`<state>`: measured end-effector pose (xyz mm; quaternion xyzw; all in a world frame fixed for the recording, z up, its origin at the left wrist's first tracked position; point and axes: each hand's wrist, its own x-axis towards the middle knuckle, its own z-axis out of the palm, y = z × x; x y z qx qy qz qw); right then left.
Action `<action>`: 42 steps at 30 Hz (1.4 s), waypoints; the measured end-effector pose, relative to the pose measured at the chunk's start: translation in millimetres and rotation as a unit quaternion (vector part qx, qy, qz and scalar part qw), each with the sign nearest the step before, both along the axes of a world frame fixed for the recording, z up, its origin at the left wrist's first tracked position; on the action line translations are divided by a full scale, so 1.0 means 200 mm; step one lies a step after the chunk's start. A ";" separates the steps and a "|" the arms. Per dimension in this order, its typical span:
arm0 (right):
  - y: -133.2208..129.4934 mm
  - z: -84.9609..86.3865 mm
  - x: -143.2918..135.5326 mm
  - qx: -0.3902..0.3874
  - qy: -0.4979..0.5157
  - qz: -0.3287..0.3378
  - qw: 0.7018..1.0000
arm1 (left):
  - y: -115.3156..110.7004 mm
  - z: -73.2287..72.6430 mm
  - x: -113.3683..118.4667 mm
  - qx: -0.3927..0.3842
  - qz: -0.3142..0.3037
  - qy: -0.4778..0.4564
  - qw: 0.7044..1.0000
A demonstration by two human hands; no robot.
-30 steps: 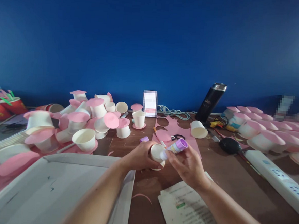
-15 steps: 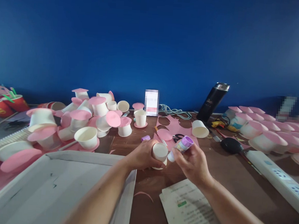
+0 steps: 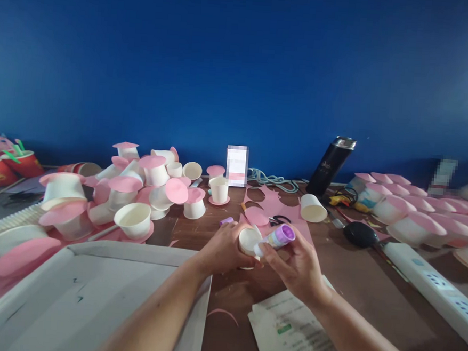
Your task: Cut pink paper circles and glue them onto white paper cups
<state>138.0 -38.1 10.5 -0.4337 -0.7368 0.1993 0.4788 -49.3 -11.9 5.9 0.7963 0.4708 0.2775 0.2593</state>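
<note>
My left hand [image 3: 227,248] is closed round a white paper cup [image 3: 249,239], held bottom end up just above the brown table. In my right hand [image 3: 298,263] is a glue stick [image 3: 278,237] with a purple base, tilted so that its white end meets the rim of the cup's bottom. A purple cap [image 3: 226,221] lies behind my left hand. Just beyond the cup are a pink paper disc [image 3: 257,216] and black-handled scissors [image 3: 282,220], partly hidden by the glue stick. They rest on a cut-out pink sheet [image 3: 270,198].
White cups with pink discs [image 3: 125,184] crowd the left; more stand in rows [image 3: 415,223] at right. A white box lid [image 3: 89,294], printed papers [image 3: 288,323], a power strip [image 3: 438,286], a black bottle [image 3: 331,166] and a loose cup [image 3: 314,208] surround my hands.
My right hand has moved the glue stick left and tipped it flatter, bringing its white end onto the cup's bottom. My left hand still holds the cup, and the view has shifted slightly.
</note>
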 end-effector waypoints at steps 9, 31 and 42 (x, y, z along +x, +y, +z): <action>0.02 -0.03 0.02 -0.026 0.035 -0.044 0.998 | 0.00 0.03 -0.04 -0.081 -0.019 -0.022 0.996; 0.01 -0.02 0.01 -0.004 0.047 -0.050 0.998 | -0.02 0.07 -0.04 -0.132 -0.048 -0.088 0.986; -0.02 0.00 -0.02 0.039 0.011 0.019 0.999 | -0.03 0.09 -0.04 -0.187 -0.087 -0.125 0.970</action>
